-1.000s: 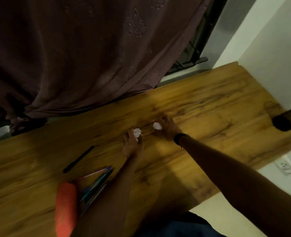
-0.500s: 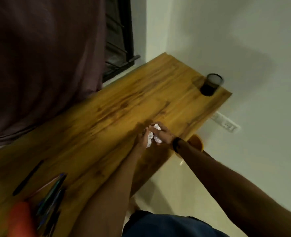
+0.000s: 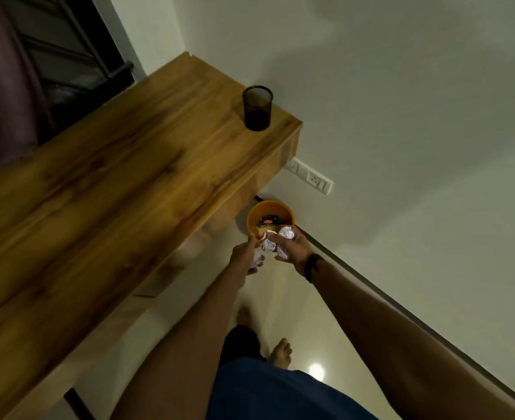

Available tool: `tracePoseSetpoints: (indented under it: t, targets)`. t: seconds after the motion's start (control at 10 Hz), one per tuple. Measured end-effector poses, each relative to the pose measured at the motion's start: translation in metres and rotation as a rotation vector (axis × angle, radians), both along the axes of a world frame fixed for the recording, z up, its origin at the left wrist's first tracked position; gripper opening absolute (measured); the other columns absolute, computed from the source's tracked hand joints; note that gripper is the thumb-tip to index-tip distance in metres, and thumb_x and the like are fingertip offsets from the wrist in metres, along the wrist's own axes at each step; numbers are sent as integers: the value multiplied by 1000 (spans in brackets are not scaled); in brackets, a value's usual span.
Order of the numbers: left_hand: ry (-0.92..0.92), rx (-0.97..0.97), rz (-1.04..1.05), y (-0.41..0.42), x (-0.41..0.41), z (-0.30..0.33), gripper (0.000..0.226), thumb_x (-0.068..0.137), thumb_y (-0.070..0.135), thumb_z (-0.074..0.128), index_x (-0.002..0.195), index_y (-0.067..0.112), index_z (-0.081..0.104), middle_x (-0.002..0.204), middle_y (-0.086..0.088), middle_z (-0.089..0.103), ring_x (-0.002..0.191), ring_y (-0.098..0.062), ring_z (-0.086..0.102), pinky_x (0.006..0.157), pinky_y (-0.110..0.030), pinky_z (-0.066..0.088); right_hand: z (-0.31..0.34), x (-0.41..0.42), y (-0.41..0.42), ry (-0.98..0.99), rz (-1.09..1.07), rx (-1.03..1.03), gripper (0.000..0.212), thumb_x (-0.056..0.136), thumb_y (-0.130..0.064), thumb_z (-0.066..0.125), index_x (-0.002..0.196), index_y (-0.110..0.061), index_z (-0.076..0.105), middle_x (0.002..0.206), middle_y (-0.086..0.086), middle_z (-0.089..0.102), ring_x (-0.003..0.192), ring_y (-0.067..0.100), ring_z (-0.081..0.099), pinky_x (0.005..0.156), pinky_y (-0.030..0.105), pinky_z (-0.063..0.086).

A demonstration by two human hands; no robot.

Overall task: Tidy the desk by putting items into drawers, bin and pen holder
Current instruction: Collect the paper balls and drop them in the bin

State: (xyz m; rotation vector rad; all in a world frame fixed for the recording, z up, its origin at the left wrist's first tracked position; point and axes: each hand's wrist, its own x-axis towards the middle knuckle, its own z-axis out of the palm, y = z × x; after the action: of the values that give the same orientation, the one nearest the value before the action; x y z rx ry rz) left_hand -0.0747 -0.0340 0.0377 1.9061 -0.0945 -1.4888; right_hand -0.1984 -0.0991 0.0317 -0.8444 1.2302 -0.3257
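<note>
Being light, soft and springy, the paper wads (image 3: 269,244) are judged best cupped whole, and are held by curled fingers of both the left hand (image 3: 245,256) and right hand (image 3: 291,247), with the bin (image 3: 286,214) just beyond.

No legible text; red label in orange bin (image 3: 286,211) unreadable.
</note>
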Motion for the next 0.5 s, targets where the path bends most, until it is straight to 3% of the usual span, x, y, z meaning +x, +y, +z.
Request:
tracePoseSetpoints:
  t: [0.1, 0.2, 0.3, 0.4, 0.5]
  targets:
    - [91, 46, 65, -11, -9, -48, 47, 92, 48, 52, 115, 9, 64, 106, -10, 63, 76, -16, 58, 61, -26, 44, -18, -23, -17, 38, -30, 58, 28, 80, -29, 77, 101, -25, 59, 108, 5, 68, 91, 19, 66, 64, 31, 54]
    - [117, 85, 70, -33, -20, -77, 33, 94, 42, 53, 100, 12, 65, 103, -13, 63, 84, -21, 59, 60, -27, 44, -38, -39, -39, 91, -59, 112, 25, 80, -27, 77, 96, -22, 59, 98, 3, 67, 84, 16, 64, 66, 30, 53]
    - [122, 92, 77, -59, -34, -105, 30, 93, 33, 57, 110, 9, 64, 104, -12, 63, 91, -23, 59, 68, -32, 51, -66, -45, -63, 92, -95, 144, 35, 82, -25, 76, 109, -20, 54, 92, -3, 64, 82, 14, 63, 67, 30, 52]
    - [137, 99, 164, -78, -41, -140, 20, 92, 25, 60, 81, 9, 62, 75, -10, 61, 64, -19, 55, 60, -27, 45, -105, -48, -83, 103, -123, 158, 28, 83, -22, 74, 103, -20, 55, 87, -3, 65, 80, 15, 64, 69, 32, 53]
    - [182, 61, 244, -91, -41, -174, 18, 90, 18, 60, 74, 8, 62, 68, -9, 57, 57, -18, 51, 56, -26, 42, -145, -42, -101, 116, -103, 227, 24, 87, -16, 70, 73, -20, 50, 62, -4, 64, 63, 13, 62, 59, 28, 53]
